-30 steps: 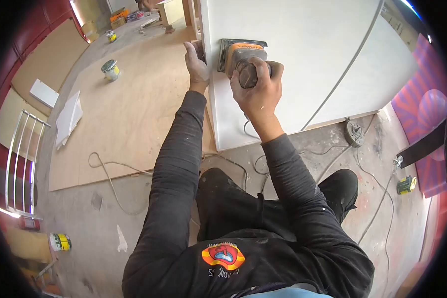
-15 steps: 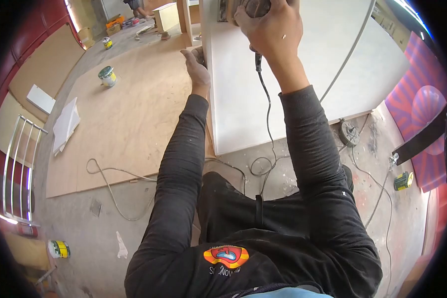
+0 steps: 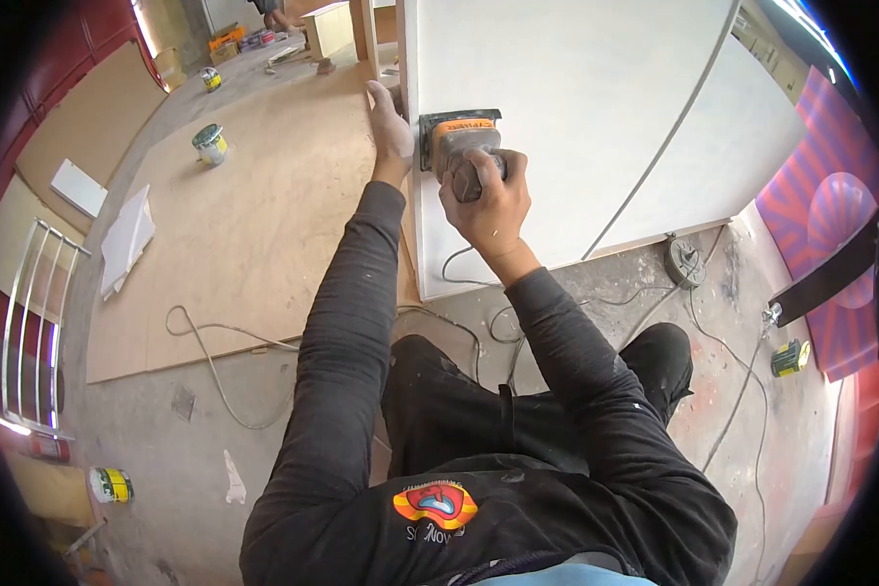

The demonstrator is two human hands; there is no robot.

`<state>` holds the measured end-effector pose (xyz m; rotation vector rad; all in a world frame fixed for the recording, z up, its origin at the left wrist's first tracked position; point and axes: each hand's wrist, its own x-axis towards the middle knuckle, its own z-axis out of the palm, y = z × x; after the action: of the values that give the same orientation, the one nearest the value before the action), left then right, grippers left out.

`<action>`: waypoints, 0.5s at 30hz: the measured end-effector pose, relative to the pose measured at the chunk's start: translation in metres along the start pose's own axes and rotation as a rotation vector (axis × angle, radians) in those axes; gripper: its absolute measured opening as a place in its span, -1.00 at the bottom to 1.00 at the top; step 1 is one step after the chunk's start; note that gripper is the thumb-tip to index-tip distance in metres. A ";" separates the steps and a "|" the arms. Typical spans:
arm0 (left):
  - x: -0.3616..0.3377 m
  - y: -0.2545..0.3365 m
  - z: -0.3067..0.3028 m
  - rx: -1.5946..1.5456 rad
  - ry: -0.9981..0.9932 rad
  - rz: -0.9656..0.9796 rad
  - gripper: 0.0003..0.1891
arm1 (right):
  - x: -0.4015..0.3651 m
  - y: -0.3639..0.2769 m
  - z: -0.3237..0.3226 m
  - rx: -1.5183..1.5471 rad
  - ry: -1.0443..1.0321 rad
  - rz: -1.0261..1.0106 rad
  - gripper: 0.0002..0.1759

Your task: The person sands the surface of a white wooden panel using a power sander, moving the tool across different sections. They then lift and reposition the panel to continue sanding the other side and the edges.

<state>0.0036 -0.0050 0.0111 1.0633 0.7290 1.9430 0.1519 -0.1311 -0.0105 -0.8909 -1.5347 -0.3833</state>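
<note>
My right hand (image 3: 490, 203) is wrapped round the knob of an orange and dark sander (image 3: 456, 146). The sander's flat pad lies against the white panel (image 3: 566, 117), close to its left edge, and a cord runs down from the tool. My left hand (image 3: 391, 132) rests against that left edge, thumb stretched upward and apart. Part of its fingers is hidden behind the edge.
A large plywood sheet (image 3: 234, 244) lies to the left, with a paint can (image 3: 209, 145) and white offcuts (image 3: 127, 242) on it. Cords loop across the concrete floor near my knees. A round grey object (image 3: 685, 262) sits right of the panel.
The sander has come down the panel with my right hand, from the top of the view to beside my left hand. My left hand stays at the panel's edge, its thumb now pointing more upward.
</note>
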 end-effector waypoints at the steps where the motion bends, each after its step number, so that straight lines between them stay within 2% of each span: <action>1: 0.000 -0.003 0.002 0.062 0.009 0.057 -0.05 | -0.004 0.002 0.002 0.001 0.005 0.014 -0.44; 4: 0.012 -0.027 -0.004 0.116 0.108 0.105 -0.06 | 0.022 -0.005 0.000 0.003 0.056 -0.018 -0.48; 5: 0.010 -0.021 0.002 -0.068 0.088 0.075 -0.06 | 0.037 -0.008 -0.003 -0.001 0.061 -0.022 -0.48; 8: 0.001 -0.013 0.002 -0.033 -0.011 0.091 -0.07 | 0.089 -0.017 -0.006 -0.016 0.093 -0.062 -0.59; 9: 0.012 -0.027 -0.001 -0.013 0.023 0.174 -0.06 | 0.107 -0.019 -0.009 -0.052 0.099 -0.093 -0.61; 10: 0.011 -0.025 0.001 -0.014 0.021 0.176 -0.06 | 0.126 -0.021 -0.012 -0.088 0.105 -0.125 -0.62; 12: 0.002 -0.017 0.006 0.117 0.141 0.164 -0.05 | 0.165 -0.028 -0.017 -0.082 0.166 -0.160 -0.62; 13: -0.001 -0.013 0.009 0.115 0.140 0.161 -0.05 | 0.192 -0.042 -0.031 -0.097 0.006 -0.034 -0.65; 15: -0.005 -0.007 0.010 0.137 0.139 0.141 -0.03 | 0.237 -0.062 -0.042 -0.112 -0.005 0.025 -0.68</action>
<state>0.0168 -0.0048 0.0084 1.0949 0.8950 2.1293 0.1499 -0.1264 0.2378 -0.9987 -1.5171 -0.4526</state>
